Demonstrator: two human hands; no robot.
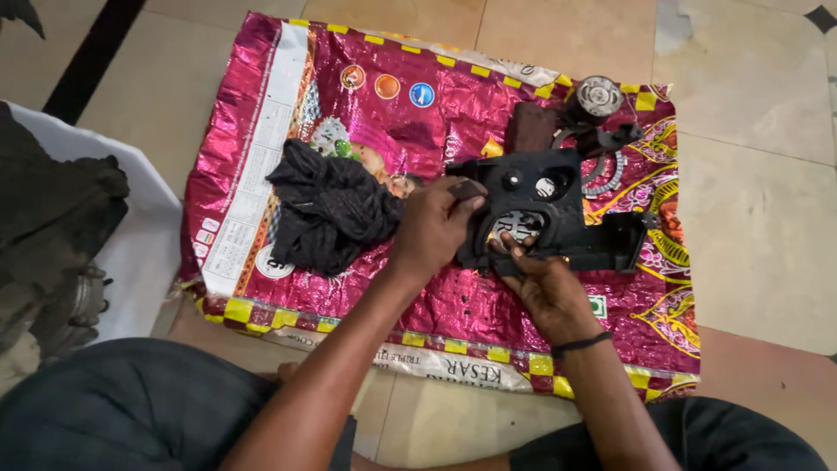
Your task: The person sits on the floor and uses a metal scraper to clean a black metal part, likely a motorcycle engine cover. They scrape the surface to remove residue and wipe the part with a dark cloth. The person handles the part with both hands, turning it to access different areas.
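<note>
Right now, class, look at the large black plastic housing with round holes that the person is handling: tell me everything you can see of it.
The large black plastic housing is a matt, irregular moulded part lying flat on the shiny pink printed sack spread on the tiled floor. Its upper face has two small round holes; below them a larger opening shows something pale. A boxy section juts out to the right. The left hand grips its left edge, and the right hand presses its lower edge.

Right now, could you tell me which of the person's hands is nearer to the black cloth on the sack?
The left. The left hand lies right beside the black cloth, at its right edge, gripping the black plastic housing. The right hand is farther right, under the housing.
</note>
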